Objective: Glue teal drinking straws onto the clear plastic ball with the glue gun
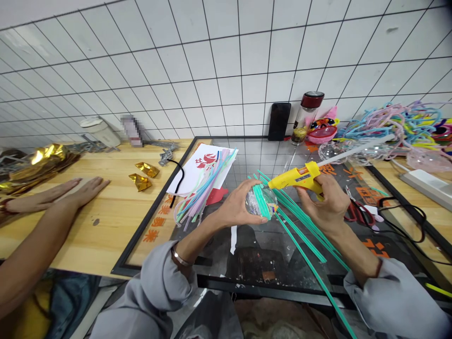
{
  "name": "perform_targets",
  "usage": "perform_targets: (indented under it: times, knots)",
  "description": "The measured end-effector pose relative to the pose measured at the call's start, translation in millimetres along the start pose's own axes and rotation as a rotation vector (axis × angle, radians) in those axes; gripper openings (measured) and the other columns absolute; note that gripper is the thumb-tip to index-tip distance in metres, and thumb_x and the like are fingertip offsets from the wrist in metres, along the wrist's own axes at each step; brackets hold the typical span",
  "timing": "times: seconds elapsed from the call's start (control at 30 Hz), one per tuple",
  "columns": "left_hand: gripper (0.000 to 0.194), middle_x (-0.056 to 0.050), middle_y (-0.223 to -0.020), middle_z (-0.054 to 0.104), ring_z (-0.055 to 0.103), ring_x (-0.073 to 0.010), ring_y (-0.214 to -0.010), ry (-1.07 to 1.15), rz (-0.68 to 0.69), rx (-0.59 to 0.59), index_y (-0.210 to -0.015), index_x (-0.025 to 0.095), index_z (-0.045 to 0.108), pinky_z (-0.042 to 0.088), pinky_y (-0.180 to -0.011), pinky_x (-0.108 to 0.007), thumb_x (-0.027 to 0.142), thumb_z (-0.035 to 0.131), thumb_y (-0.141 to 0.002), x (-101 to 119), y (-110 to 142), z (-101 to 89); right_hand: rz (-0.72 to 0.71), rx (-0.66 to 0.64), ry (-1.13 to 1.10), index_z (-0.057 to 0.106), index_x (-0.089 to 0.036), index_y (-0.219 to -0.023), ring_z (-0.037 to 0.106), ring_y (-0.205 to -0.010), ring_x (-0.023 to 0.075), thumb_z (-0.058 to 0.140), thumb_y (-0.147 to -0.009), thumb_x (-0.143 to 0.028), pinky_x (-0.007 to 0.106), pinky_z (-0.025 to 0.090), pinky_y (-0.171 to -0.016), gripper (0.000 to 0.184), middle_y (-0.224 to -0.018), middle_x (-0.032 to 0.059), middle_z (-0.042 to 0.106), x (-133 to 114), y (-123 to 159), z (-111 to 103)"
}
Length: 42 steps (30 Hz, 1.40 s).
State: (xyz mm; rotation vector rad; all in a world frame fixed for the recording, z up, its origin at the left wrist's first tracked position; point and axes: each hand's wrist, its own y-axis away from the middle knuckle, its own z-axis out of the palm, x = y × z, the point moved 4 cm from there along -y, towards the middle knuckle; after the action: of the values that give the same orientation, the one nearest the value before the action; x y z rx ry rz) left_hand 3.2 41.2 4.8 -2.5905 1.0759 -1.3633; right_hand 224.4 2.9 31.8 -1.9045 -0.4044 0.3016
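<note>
My left hand (237, 205) is wrapped round a clear plastic ball (260, 202) that has teal strips across it. My right hand (326, 201) grips a yellow hot glue gun (297, 176) with a white glue stick out the back; its nozzle points at the top of the ball. Long teal strips (304, 225) run from the ball down to the right, under my right wrist. Both hands are over a dark glass mat (226, 263).
A bundle of pastel strips (206, 189) lies on white paper left of the ball. Another person's hands (58, 194) rest flat on the wooden table at left, near gold foil (140, 181). A phone (278, 121), a jar (306, 117), scissors (356, 209) and coloured loops (399, 123) are behind and right.
</note>
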Motion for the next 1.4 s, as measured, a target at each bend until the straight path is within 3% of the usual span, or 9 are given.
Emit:
perform_targets:
  times: [1.4]
  knots:
    - [0.092, -0.016, -0.141, 0.049, 0.051, -0.0361, -0.129, -0.003, -0.019, -0.011, -0.136, 0.021, 0.042, 0.040, -0.110, -0.055, 0.042, 0.084, -0.058, -0.8, 0.7, 0.0, -0.004, -0.006, -0.024, 0.053, -0.021, -0.098, 0.061, -0.065, 0.0169, 0.069, -0.083, -0.030, 0.029, 0.047, -0.059, 0.024, -0.077, 0.0027, 0.064, 1.8, 0.1, -1.0]
